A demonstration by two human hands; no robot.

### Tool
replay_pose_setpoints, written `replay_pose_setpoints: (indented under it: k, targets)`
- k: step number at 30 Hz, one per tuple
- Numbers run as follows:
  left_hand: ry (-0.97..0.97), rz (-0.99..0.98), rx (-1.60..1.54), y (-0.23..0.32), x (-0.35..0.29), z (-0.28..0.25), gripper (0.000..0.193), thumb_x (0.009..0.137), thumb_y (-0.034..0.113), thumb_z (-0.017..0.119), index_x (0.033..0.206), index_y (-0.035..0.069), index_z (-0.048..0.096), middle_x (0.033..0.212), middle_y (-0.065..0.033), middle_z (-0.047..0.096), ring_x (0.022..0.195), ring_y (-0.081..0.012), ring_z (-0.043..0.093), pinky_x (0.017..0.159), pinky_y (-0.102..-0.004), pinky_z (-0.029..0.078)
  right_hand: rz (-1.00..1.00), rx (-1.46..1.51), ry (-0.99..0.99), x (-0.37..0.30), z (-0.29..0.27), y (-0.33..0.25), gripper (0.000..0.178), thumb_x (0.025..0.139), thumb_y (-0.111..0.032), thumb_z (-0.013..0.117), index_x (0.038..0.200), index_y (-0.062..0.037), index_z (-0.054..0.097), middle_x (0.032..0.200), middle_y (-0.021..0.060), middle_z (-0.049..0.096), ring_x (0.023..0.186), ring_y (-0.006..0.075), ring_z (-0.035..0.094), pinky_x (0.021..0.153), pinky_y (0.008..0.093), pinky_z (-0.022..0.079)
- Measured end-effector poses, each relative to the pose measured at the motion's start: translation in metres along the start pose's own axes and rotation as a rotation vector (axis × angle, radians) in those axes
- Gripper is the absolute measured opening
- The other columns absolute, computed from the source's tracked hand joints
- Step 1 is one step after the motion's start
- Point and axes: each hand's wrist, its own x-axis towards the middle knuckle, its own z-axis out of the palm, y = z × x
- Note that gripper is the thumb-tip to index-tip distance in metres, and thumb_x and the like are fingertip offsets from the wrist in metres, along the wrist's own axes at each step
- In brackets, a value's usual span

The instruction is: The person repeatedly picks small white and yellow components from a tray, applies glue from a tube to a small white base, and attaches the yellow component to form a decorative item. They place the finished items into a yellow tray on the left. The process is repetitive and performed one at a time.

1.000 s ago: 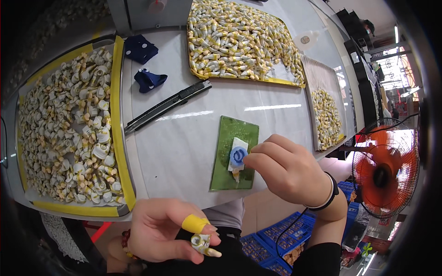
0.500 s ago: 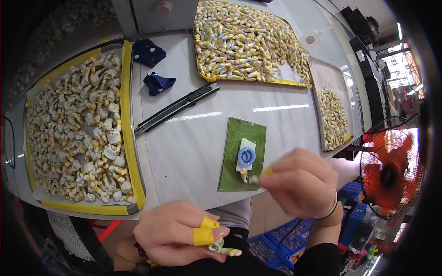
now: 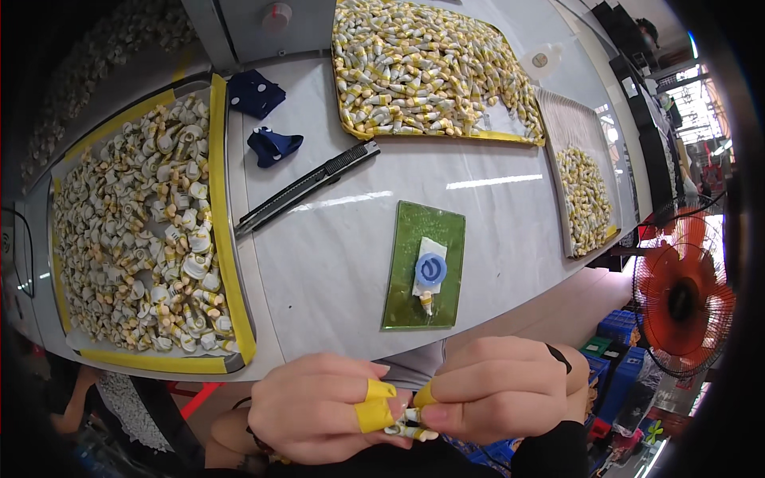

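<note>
My left hand (image 3: 315,410), with yellow tape on two fingers, grips a small white-and-yellow figure piece (image 3: 396,429) near the lower edge of the view. From the right, my right hand (image 3: 502,390) has its taped forefinger and thumb closed on another small white-and-yellow piece (image 3: 412,415), right against the first. Fingers partly hide both pieces. Beyond my hands lies a green rectangular plate (image 3: 406,227) bearing a white pad (image 3: 433,244). A round blue silicone mould (image 3: 431,271) sits on that pad, and one small piece (image 3: 427,303) rests just below it.
Yellow-edged trays full of small pieces stand at left (image 3: 219,199) and at the back (image 3: 446,139). A smaller tray (image 3: 574,127) is at right. A black utility knife (image 3: 311,187) lies near dark blue cloth pieces (image 3: 273,146). An orange fan (image 3: 681,299) stands beyond the table.
My right hand has moved down and left, away from the green plate, to meet my left hand. The small piece in its fingers now touches the piece in my left hand.
</note>
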Motion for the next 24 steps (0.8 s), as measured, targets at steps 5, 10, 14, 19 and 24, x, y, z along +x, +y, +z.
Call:
replay_pose_setpoints:
  k: [5,10,14,19,24]
  targets:
    - [0.087,0.034,0.009,0.010,0.003,0.001,0.028,0.063,0.008,0.082,0.081,0.001,0.063,0.080,-0.0090,0.065,0.071,-0.0224,0.063,0.069,-0.0328,0.057,-0.049,0.120,-0.087,0.008,-0.004,0.003,0.013,0.070,0.006,0.069,0.076,0.0030,0.058,0.081,0.0157,0.063,0.063,0.0233,0.062,0.055,0.0293,0.052]
    - [0.062,0.059,-0.008,0.007,0.005,-0.001,0.026,0.063,0.007,0.082,0.077,0.000,0.062,0.079,-0.0100,0.065,0.070,-0.0231,0.063,0.069,-0.0332,0.058,-0.059,0.119,-0.100,0.007,-0.004,0.004,0.012,0.070,0.006,0.069,0.076,0.0039,0.059,0.082,0.0167,0.063,0.065,0.0239,0.062,0.055,0.0296,0.052]
    - [0.052,0.058,-0.019,0.007,0.005,-0.001,0.027,0.062,0.007,0.082,0.079,0.000,0.062,0.079,-0.0102,0.064,0.071,-0.0232,0.063,0.070,-0.0333,0.057,-0.048,0.135,-0.106,0.008,-0.005,0.004,0.012,0.070,0.007,0.069,0.077,0.0042,0.059,0.081,0.0169,0.063,0.064,0.0237,0.062,0.055,0.0294,0.051]
    - [0.001,0.010,0.028,0.008,0.005,-0.004,0.030,0.062,0.009,0.082,0.085,0.002,0.064,0.085,-0.0086,0.065,0.074,-0.0233,0.063,0.071,-0.0334,0.057,-0.024,0.107,-0.079,0.006,-0.004,0.002,0.015,0.069,0.005,0.071,0.078,0.0012,0.060,0.080,0.0142,0.064,0.064,0.0222,0.062,0.053,0.0285,0.051]
    - [0.006,-0.042,0.154,0.005,0.009,0.003,0.030,0.065,0.008,0.077,0.087,0.007,0.057,0.088,-0.0071,0.065,0.077,-0.0224,0.063,0.069,-0.0361,0.056,0.140,-0.112,0.098,0.004,0.008,-0.014,0.022,0.064,0.001,0.076,0.080,-0.0063,0.063,0.079,0.0070,0.065,0.060,0.0197,0.062,0.052,0.0268,0.050]
